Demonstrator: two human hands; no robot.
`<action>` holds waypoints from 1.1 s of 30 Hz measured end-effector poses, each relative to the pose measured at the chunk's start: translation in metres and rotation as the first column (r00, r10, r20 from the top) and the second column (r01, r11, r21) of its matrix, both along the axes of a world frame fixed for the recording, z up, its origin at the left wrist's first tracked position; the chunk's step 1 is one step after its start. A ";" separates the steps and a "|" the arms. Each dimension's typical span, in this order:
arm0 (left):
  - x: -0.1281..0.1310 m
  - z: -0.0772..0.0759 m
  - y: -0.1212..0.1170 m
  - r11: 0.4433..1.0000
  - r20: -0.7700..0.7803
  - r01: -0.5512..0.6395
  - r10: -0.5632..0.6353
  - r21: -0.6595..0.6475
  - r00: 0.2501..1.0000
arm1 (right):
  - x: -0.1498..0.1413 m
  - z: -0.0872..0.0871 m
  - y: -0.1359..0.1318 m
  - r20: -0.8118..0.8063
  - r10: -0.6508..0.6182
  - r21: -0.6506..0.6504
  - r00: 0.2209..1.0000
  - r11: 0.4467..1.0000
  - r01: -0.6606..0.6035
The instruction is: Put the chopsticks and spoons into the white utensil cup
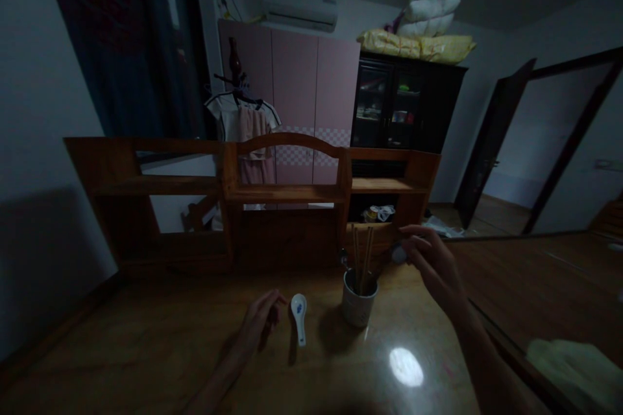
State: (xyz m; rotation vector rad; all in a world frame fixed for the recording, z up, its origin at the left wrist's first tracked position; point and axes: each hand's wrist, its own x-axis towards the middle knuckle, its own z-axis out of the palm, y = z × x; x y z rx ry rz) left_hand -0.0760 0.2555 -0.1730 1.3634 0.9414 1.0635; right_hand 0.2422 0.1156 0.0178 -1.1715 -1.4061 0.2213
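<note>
Head view is showing two bare hands working around a cup (357, 311) that is standing upright on the bench (160, 331). Right of the cup, the right hand (433, 262) is reaching to the pale, rounded end of a utensil (399, 253), likely a spoon, whose dark stem is slanting toward the cup's rim. Whether that grip is pinching the utensil or only touching it, I cannot tell. Chopsticks (368, 251) and a metal spoon (343, 256) are sticking up out of the cup. Left of the cup, a white spoon (299, 316) is lying on the bench; on its side away from the cup, the left hand (260, 321) is hovering near its bowl, fingers bent and loosely parted, apparently holding nothing. Behind the cup, a wooden shelf (287, 193) is standing.

The step in hand is seemingly the handling of the utensil beside the cup. The next move is probably calling for a sure pinch on its rounded end, following the stem's slant so that the cup is not tipping.
</note>
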 end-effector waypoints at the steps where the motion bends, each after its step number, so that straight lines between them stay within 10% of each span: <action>1: 0.000 -0.001 0.000 1.000 0.006 0.004 -0.004 0.003 1.000 | 0.000 -0.004 0.005 0.028 0.012 -0.013 1.000 1.000 -0.011; 13: 0.001 0.004 -0.007 0.998 0.005 0.051 -0.051 0.033 0.999 | -0.021 -0.037 0.033 0.408 0.115 -0.199 0.906 0.979 -0.035; 33: 0.002 0.000 -0.005 0.996 0.009 0.071 -0.071 0.058 0.997 | -0.031 -0.062 0.047 0.374 0.240 -0.296 0.896 0.946 -0.130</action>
